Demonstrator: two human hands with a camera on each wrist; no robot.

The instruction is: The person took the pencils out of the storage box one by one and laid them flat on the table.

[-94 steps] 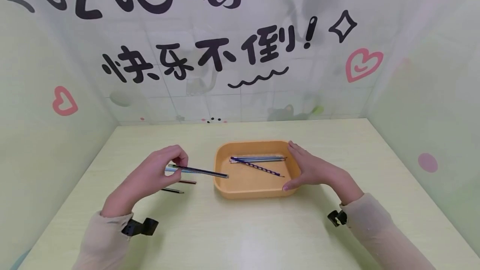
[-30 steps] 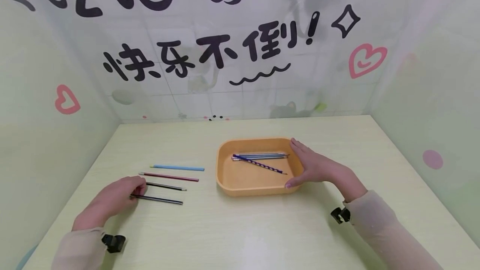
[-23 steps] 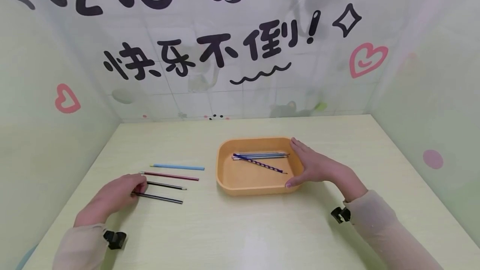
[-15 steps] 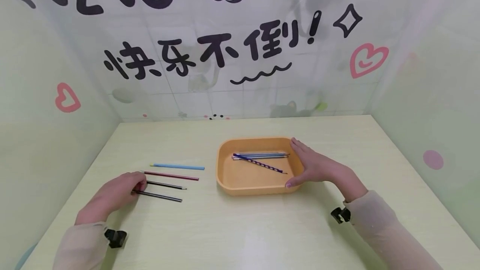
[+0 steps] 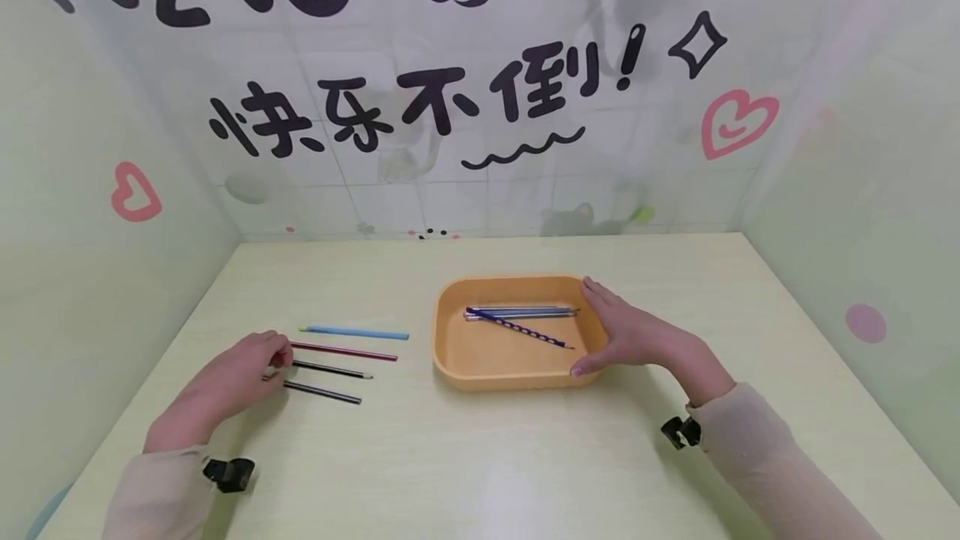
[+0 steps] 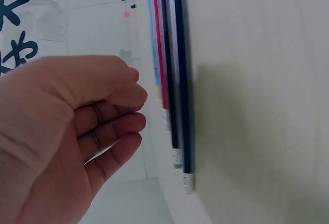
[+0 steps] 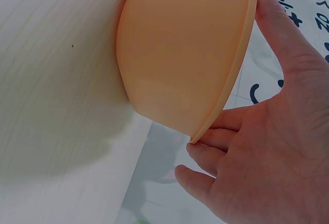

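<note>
My left hand (image 5: 243, 373) hovers over the left ends of a row of pencils, its fingers loosely curled around nothing. In the left wrist view it stands apart from them. The row runs from a light blue pencil (image 5: 358, 332) through a red one (image 5: 345, 352) and a black one (image 5: 333, 371) to a dark striped pencil (image 5: 322, 392) nearest me. To the right, my right hand (image 5: 637, 336) spans the end of an orange plastic box (image 5: 487, 384), thumb and fairly straight fingers touching its rim.
Inside the box, a dark blue spotted pencil (image 5: 517, 328) lies slantwise across a few silvery-blue pencils (image 5: 540, 309). The pale table (image 5: 465, 465) meets a printed wall sheet (image 5: 480, 215) at the back. Side sheets stand left and right.
Earlier my left hand held the dark pencil by the box's left rim. That pencil now lies nearest me, shifted closer to the row, and the hand has let go. My right hand stayed put.
</note>
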